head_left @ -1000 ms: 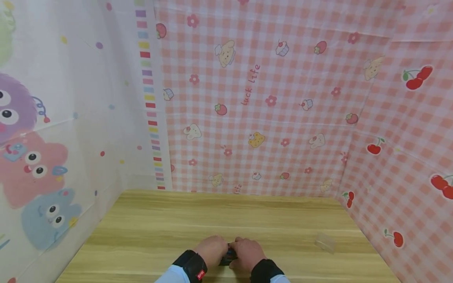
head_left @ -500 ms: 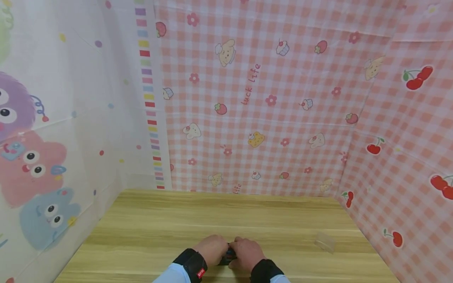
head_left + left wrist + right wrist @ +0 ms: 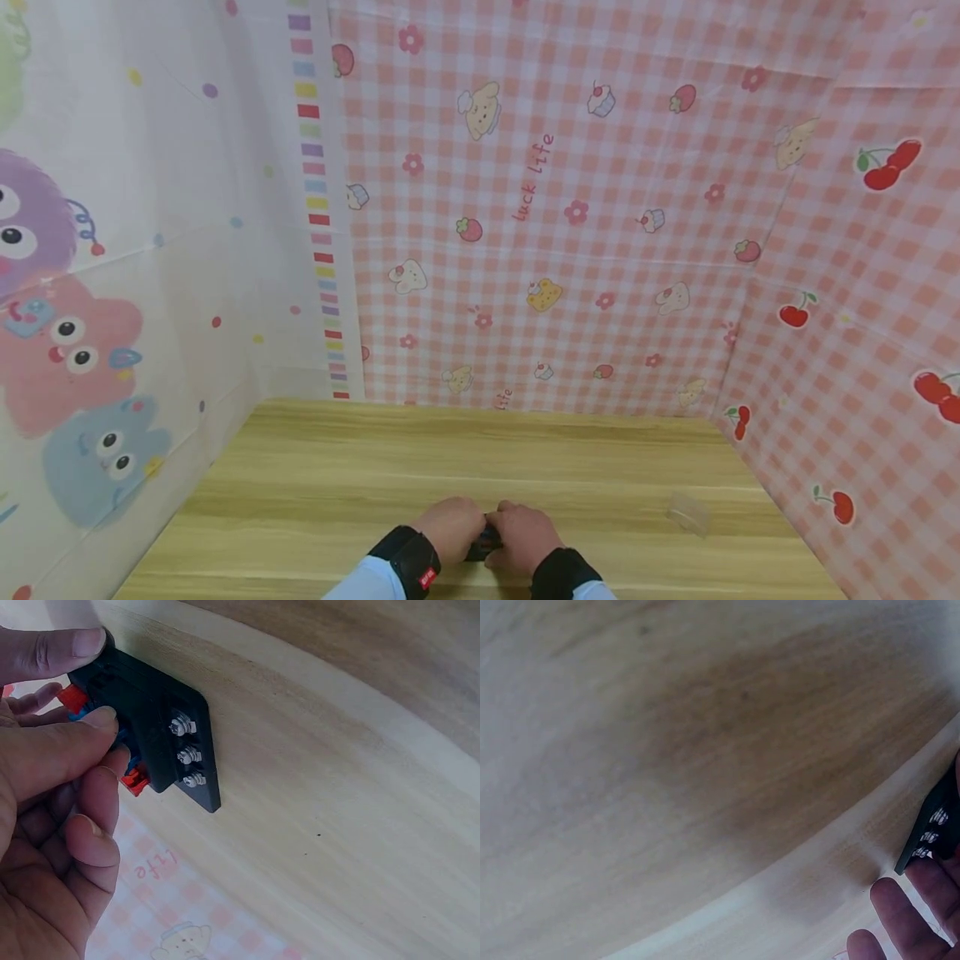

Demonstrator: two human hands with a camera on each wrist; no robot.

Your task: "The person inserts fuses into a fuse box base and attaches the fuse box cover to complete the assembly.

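In the head view both hands meet over a black terminal block (image 3: 483, 544) near the table's front. Three metal screws (image 3: 187, 754) line its flat base in the left wrist view, and red and blue parts (image 3: 73, 697) show on its other side. My left hand (image 3: 452, 530) pinches those coloured parts between thumb and forefinger. My right hand (image 3: 529, 537) grips the block from the right, with its thumb (image 3: 88, 643) on the block's edge. Only the block's corner and a few fingers (image 3: 907, 922) appear at the right wrist view's edge. The fingers partly hide the coloured side.
A small clear plastic piece (image 3: 687, 514) lies on the wooden table (image 3: 480, 450) to the right. Patterned cloth (image 3: 540, 250) hangs behind the table and along both sides.
The view has shifted very slightly. Both hands stay at the block, with almost no visible movement.
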